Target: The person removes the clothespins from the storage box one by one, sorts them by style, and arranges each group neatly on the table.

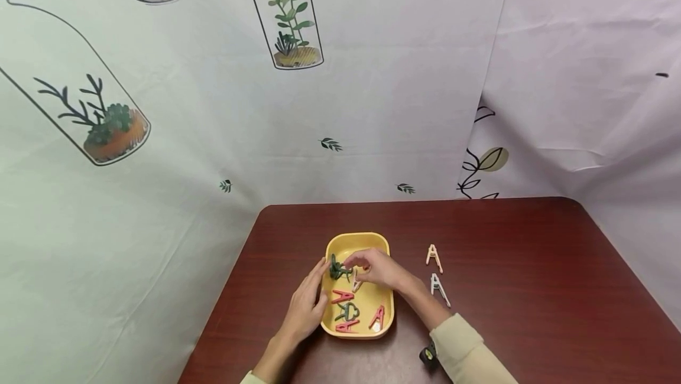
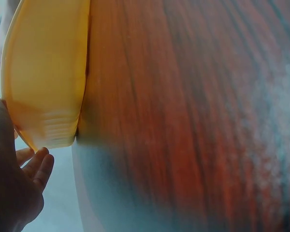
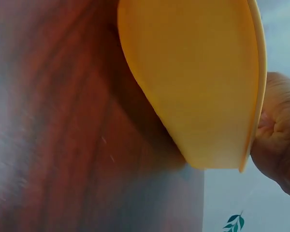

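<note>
A yellow plastic tray stands on the table with several clothespins in it. My left hand lies along the tray's left rim, its fingers extended and touching the edge. In the left wrist view, the fingertips meet the tray's outer wall. My right hand reaches over the right rim into the far half, fingers bent down beside dark green clothespins and over a pale pink clothespin; I cannot tell whether it pinches one. Nearer lie red clothespins and a grey-green one.
To the right of the tray, a peach clothespin and a whitish clothespin lie on the dark red wooden table. A small black object sits near the right sleeve. Printed cloth hangs behind the table.
</note>
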A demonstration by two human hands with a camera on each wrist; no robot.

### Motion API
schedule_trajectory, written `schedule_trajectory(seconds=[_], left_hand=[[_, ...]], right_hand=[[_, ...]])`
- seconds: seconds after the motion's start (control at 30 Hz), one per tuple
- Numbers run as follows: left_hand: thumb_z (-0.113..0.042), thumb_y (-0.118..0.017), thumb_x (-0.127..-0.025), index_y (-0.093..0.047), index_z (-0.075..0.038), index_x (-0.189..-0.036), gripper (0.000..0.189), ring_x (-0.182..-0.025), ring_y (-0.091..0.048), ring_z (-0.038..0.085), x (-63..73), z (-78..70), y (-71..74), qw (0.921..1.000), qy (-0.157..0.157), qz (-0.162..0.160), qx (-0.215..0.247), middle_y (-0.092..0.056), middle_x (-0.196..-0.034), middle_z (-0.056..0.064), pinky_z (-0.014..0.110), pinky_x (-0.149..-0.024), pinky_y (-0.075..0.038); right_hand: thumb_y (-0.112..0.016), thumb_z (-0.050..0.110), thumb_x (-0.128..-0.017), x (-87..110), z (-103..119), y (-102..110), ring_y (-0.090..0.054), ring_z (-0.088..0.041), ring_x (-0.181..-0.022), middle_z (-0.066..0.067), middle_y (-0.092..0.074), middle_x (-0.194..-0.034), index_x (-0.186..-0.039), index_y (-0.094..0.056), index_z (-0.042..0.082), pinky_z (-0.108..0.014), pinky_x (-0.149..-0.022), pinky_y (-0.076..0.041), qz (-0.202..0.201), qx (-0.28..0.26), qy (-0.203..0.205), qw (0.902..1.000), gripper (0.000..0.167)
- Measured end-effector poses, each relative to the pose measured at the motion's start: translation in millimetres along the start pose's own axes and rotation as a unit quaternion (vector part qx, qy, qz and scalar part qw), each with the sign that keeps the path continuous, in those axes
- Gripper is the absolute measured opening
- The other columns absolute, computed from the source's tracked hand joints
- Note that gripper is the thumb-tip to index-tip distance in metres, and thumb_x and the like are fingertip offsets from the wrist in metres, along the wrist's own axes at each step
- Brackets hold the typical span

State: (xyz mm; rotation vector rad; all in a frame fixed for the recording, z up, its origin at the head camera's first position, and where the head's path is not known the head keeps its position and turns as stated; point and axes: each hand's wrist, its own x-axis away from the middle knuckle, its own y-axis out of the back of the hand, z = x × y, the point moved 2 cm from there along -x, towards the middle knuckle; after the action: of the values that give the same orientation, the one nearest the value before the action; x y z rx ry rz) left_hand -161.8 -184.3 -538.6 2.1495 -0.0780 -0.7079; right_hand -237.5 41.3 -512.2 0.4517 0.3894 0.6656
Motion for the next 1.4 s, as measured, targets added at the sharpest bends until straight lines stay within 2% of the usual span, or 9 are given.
schedule_trajectory(seconds=[0.13, 0.37, 0.47, 0.6, 0.73, 0.9, 1.1, 1.23, 1.4], left_hand=[[0.001, -0.066, -0.090, -0.052, -0.006, -0.157, 0.068, -0.139, -0.056, 0.032, -0.6, -0.3, -0.5, 1.0000, -0.003, -0.001, -0.002, -0.049, -0.162, 0.014, 0.058, -0.104, -0.049], [0.001, -0.067, -0.091, -0.052, -0.006, -0.156, 0.067, -0.140, -0.055, 0.031, 0.5, -1.3, -0.7, 1.0000, 0.001, -0.002, 0.001, -0.050, -0.161, 0.015, 0.058, -0.106, -0.048], [0.002, -0.067, -0.091, -0.052, -0.006, -0.157, 0.067, -0.140, -0.055, 0.031, 1.6, -1.5, -1.7, 1.0000, 0.004, -0.001, -0.001, -0.049, -0.162, 0.015, 0.058, -0.106, -0.048], [0.003, -0.067, -0.091, -0.052, -0.007, -0.157, 0.068, -0.140, -0.055, 0.032, 2.2, -2.6, -2.4, 1.0000, 0.007, 0.000, -0.001, -0.049, -0.162, 0.015, 0.059, -0.105, -0.049], [0.002, -0.067, -0.091, -0.052, -0.007, -0.157, 0.068, -0.140, -0.055, 0.031, 1.9, -3.6, -2.0, 0.9999, 0.010, 0.004, 0.001, -0.049, -0.162, 0.015, 0.058, -0.105, -0.049], [0.002, -0.067, -0.092, -0.052, -0.007, -0.156, 0.067, -0.140, -0.055, 0.031, 1.0, -3.6, -0.8, 0.9999, 0.014, 0.004, 0.004, -0.048, -0.163, 0.012, 0.058, -0.106, -0.048], [0.002, -0.068, -0.091, -0.052, -0.005, -0.156, 0.067, -0.141, -0.054, 0.031, 0.7, -3.2, 0.0, 0.9999, 0.011, 0.004, 0.006, -0.049, -0.162, 0.012, 0.058, -0.107, -0.048], [0.002, -0.068, -0.090, -0.052, -0.005, -0.156, 0.068, -0.141, -0.054, 0.031, 0.5, -3.4, 0.2, 0.9999, 0.008, 0.002, 0.006, -0.050, -0.161, 0.014, 0.058, -0.106, -0.048], [0.002, -0.068, -0.090, -0.052, -0.005, -0.156, 0.068, -0.140, -0.055, 0.032, 0.6, -3.7, -0.1, 1.0000, 0.006, -0.002, 0.002, -0.050, -0.161, 0.014, 0.058, -0.106, -0.049]], right_hand=[[-0.074, -0.015, -0.088, -3.7, -3.3, 5.5, -0.071, -0.039, -0.116, -0.023, -0.075, -0.119, -0.122, -0.071, -0.010, -0.049, -0.099, -0.056, 0.040, -0.025, -0.020, 0.9987, 0.034], [-0.074, -0.021, -0.083, -11.9, -5.0, 0.1, -0.075, -0.033, -0.100, -0.019, -0.077, -0.103, -0.113, -0.073, -0.010, -0.033, -0.087, -0.061, 0.072, -0.044, -0.072, 0.9938, 0.031], [-0.072, -0.025, -0.082, -14.7, -7.1, -5.2, -0.075, -0.034, -0.097, -0.020, -0.077, -0.101, -0.110, -0.073, -0.011, -0.034, -0.085, -0.061, 0.079, -0.056, -0.081, 0.9920, 0.031], [-0.070, -0.028, -0.078, -16.2, -9.1, -11.4, -0.074, -0.033, -0.099, -0.018, -0.077, -0.102, -0.109, -0.074, -0.008, -0.034, -0.088, -0.060, 0.096, -0.056, -0.082, 0.9904, 0.037], [-0.072, -0.027, -0.077, -16.6, -9.5, -14.9, -0.073, -0.025, -0.100, -0.010, -0.077, -0.102, -0.108, -0.075, -0.002, -0.031, -0.090, -0.058, 0.109, -0.020, -0.073, 0.9912, 0.040], [-0.071, -0.025, -0.077, -17.1, -7.0, -18.0, -0.071, -0.016, -0.095, -0.005, -0.076, -0.100, -0.104, -0.076, 0.003, -0.027, -0.087, -0.057, 0.115, 0.062, -0.022, 0.9912, 0.039], [-0.074, -0.019, -0.077, -18.5, -4.9, -23.6, -0.067, -0.008, -0.089, 0.002, -0.074, -0.093, -0.096, -0.077, 0.008, -0.020, -0.082, -0.053, 0.110, 0.163, 0.041, 0.9795, 0.034], [-0.076, -0.015, -0.077, -18.4, -3.5, -25.0, -0.066, -0.004, -0.086, 0.005, -0.075, -0.090, -0.093, -0.080, 0.011, -0.019, -0.080, -0.052, 0.099, 0.187, 0.047, 0.9761, 0.031], [-0.079, -0.007, -0.082, -18.5, -5.6, -23.3, -0.064, -0.001, -0.086, 0.008, -0.076, -0.091, -0.096, -0.083, 0.011, -0.019, -0.081, -0.052, 0.082, 0.170, 0.021, 0.9818, 0.023]])
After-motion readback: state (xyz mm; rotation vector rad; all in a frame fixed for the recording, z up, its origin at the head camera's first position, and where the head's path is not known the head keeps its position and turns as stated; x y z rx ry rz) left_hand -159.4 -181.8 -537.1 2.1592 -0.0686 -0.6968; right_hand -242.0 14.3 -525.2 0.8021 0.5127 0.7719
